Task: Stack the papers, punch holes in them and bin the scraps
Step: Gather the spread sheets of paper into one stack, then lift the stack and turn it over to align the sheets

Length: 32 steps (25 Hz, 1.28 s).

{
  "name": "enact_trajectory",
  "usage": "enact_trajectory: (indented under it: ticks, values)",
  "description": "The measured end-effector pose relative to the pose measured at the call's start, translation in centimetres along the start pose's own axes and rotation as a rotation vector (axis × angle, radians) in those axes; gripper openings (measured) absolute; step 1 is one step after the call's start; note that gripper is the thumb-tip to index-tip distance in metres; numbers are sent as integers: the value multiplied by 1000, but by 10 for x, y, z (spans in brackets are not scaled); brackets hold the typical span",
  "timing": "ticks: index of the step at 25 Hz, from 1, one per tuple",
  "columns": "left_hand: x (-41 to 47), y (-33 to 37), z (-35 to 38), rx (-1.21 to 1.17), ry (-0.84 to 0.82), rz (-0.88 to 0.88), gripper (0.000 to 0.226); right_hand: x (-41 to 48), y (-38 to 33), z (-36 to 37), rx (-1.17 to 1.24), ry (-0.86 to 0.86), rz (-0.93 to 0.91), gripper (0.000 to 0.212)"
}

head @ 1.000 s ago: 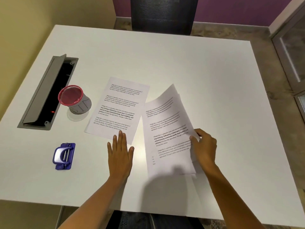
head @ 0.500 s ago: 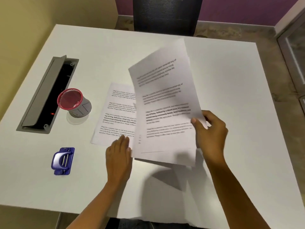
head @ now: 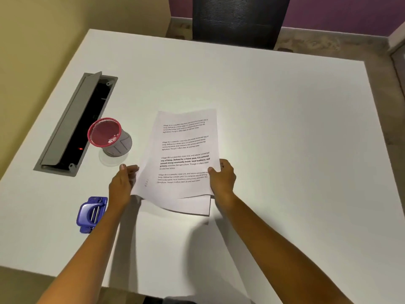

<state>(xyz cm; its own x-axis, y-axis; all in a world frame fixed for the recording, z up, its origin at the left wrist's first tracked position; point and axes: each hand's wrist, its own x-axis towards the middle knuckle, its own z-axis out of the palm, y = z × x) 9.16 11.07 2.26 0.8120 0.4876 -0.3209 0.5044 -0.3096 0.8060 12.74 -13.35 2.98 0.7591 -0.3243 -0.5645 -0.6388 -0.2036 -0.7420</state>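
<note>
A stack of printed white papers (head: pixel 184 150) lies in the middle of the white table (head: pixel 274 117), its lower sheets peeking out unevenly at the bottom. My left hand (head: pixel 122 185) grips the stack's lower left edge and my right hand (head: pixel 221 178) grips its lower right edge. A blue hole punch (head: pixel 91 213) sits on the table to the left of my left forearm. A small pink-rimmed mesh bin (head: pixel 109 137) stands left of the papers, with a few scraps inside.
An open grey cable tray (head: pixel 74 126) is set into the table at the far left. A black mesh chair (head: pixel 238 20) stands behind the table's far edge.
My right hand carried its lifted sheets left and laid them over the sheet on the table. My left hand went from lying flat to gripping the stack's left edge.
</note>
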Motion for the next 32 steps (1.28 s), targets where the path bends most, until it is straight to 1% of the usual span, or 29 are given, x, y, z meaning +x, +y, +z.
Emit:
enact_trajectory:
  ticks: [3,5,6,8,9,10,11,12,13,15,18,22,24,26,28,30,32]
  values:
    - [8,1,-3,-46,-15,-54,62,1,0,10,-88,59,-42,25]
    - [14,2,-5,-15,-32,-89,58,2,2,15,-233,84,-65,34]
    - [15,4,-4,45,-29,-83,52,2,3,17,-312,94,-72,37]
    - [14,8,5,237,2,-8,33,0,1,22,-401,94,-91,40]
    - [12,10,11,342,13,44,32,-2,0,25,-418,87,-104,41]
    - [8,12,18,431,16,73,39,-3,-1,28,-428,81,-119,42]
    - [4,15,25,489,22,67,50,-4,-2,30,-433,81,-128,41]
    - [1,17,30,519,30,40,61,-4,-3,32,-432,91,-123,39]
    - [-2,19,35,528,38,19,66,-4,-4,34,-427,103,-107,38]
    - [-6,21,42,520,46,21,66,-4,-7,36,-414,115,-66,37]
    - [-10,25,47,469,68,-3,60,-3,-12,39,-402,108,-1,40]
    - [-13,27,46,431,45,-131,52,-4,-14,42,-363,85,121,44]
    - [-14,25,44,388,1,-172,46,-3,-10,40,-340,87,134,43]
    - [-15,22,40,318,-17,-136,34,-2,-2,36,-337,71,95,37]
    - [-18,18,37,266,-26,-75,27,-1,6,29,-269,55,44,29]
    - [-22,18,36,210,-46,-31,24,-3,14,20,-154,37,-20,25]
    - [-27,20,38,152,-51,-6,23,-5,20,7,-110,27,-114,17]
